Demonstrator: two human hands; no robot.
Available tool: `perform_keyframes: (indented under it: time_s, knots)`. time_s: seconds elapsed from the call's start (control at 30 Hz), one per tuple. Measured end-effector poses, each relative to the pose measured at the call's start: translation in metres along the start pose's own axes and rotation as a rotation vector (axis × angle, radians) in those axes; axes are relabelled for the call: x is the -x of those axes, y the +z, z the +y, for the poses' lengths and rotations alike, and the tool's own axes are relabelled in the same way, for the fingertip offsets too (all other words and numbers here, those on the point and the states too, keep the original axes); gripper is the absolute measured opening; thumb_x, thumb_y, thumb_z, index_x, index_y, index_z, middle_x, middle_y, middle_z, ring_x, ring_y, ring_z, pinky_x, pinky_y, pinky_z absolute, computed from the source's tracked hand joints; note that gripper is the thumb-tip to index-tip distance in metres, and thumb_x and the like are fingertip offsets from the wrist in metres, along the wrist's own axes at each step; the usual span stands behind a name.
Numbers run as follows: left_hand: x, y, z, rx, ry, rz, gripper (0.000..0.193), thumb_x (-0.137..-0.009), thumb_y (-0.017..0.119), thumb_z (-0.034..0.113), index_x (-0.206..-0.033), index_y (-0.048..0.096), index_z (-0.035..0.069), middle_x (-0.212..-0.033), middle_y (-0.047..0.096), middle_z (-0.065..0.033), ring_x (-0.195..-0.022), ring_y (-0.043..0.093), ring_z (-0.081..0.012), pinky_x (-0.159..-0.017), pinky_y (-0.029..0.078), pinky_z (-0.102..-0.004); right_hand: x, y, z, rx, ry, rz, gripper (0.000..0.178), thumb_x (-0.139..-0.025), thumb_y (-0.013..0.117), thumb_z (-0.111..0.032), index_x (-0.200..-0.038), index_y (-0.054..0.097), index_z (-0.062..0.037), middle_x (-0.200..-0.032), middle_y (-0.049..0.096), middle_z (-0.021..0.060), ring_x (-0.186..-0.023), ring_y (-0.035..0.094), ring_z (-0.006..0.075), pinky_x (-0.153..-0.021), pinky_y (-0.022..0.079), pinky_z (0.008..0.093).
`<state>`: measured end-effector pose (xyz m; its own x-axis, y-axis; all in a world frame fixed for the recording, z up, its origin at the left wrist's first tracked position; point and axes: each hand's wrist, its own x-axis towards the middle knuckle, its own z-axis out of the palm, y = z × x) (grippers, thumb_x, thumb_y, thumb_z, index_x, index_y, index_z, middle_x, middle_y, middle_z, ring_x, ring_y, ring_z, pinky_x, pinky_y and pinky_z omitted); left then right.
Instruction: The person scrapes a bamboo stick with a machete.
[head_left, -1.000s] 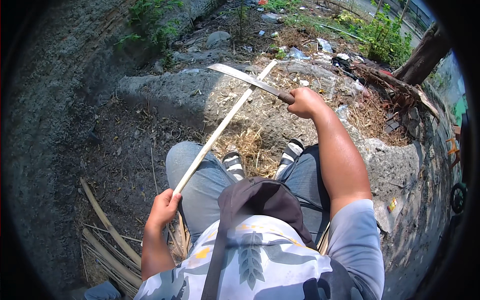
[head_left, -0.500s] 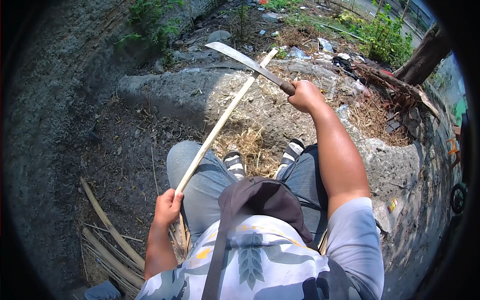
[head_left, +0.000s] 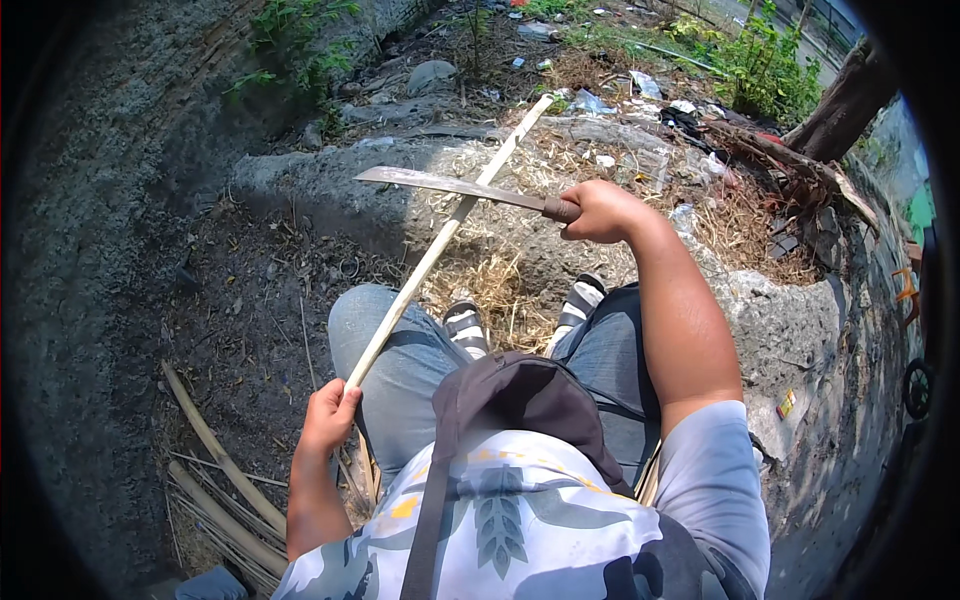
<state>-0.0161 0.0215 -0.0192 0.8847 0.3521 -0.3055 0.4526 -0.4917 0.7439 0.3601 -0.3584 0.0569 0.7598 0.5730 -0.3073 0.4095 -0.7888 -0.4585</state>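
Observation:
My left hand (head_left: 330, 412) is closed round the near end of a long pale wooden strip (head_left: 432, 255), which slants up and away to the right across my left knee. In my right hand (head_left: 603, 211) is the dark handle of a machete (head_left: 430, 181). Its curved blade points left and crosses over the strip in the upper half of the view. Whether the edge touches or cuts into the strip I cannot tell. The strip's far end reaches past the blade, above a stone ledge.
A low stone ledge (head_left: 300, 180) littered with shavings (head_left: 500, 290) runs before my feet. Several long strips (head_left: 215, 440) lie at lower left beside a rough wall (head_left: 80, 250). A dark bag (head_left: 530, 400) sits on my lap. A tree trunk (head_left: 845, 105) stands at far right.
The machete has come nearer along the strip and its blade has swung down to lie more level. My right hand moved slightly left and down. The left hand and strip stay almost in place.

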Motion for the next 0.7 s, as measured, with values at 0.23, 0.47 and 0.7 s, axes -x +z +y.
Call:
perform_keyframes:
  time_s: [0.23, 0.47, 0.7]
  knots:
    - [-0.001, 0.006, 0.000, -0.073, 0.090, 0.042, 0.038, -0.102, 0.065, 0.028, -0.076, 0.052, 0.004, -0.061, 0.047, 0.0028, -0.060, 0.039, -0.0064, -0.051, 0.034, -0.0302, 0.009, -0.026, 0.034, -0.068, 0.241, 0.269, 0.036, -0.075, 0.085, -0.036, -0.103, 0.077, -0.0149, -0.096, 0.076, 0.0120, -0.090, 0.071, 0.0313, -0.081, 0.054, 0.0438]
    - [0.001, 0.000, 0.004, -0.036, -0.039, -0.002, 0.038, -0.102, 0.065, 0.028, -0.076, 0.051, 0.004, -0.062, 0.047, 0.0033, -0.060, 0.038, -0.0064, -0.051, 0.034, -0.0304, 0.009, -0.007, 0.004, 0.302, 0.291, 0.334, 0.025, -0.082, 0.071, -0.019, -0.106, 0.076, -0.0155, -0.103, 0.075, 0.0141, -0.103, 0.071, 0.0340, -0.088, 0.057, 0.0468]
    - [-0.004, 0.001, 0.001, -0.097, 0.055, -0.004, 0.037, -0.104, 0.064, 0.030, -0.078, 0.051, 0.007, -0.065, 0.046, 0.0072, -0.060, 0.040, -0.0034, -0.050, 0.034, -0.0270, 0.015, -0.011, 0.004, 0.258, 0.118, 0.281, 0.027, -0.077, 0.079, -0.024, -0.101, 0.074, -0.0132, -0.099, 0.075, 0.0130, -0.097, 0.071, 0.0337, -0.086, 0.057, 0.0467]
